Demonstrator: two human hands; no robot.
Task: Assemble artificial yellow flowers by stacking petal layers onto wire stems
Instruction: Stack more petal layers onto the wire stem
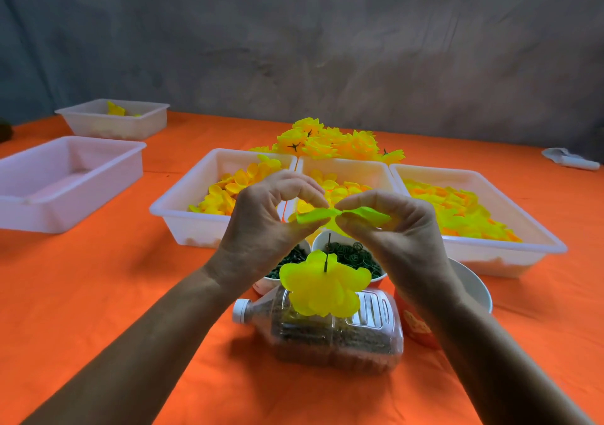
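Yellow fabric petal layer is pinched at either end by left hand and right hand, fingers curled. It hangs above a dark wire stem carrying stacked yellow petals.

Open orange tablecloth lies left and right of the forearms — easy passage. Ahead, a lying bottle, two cups and three petal trays crowd the middle — tightly packed.

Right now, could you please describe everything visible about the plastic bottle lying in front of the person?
The plastic bottle is clear, with a white screw cap, and lies on its side on the orange tablecloth, cap pointing left. It looks filled with brownish grainy material. A dark wire stem rises above it, carrying stacked yellow petal layers that hide part of its top. Neither hand touches it.
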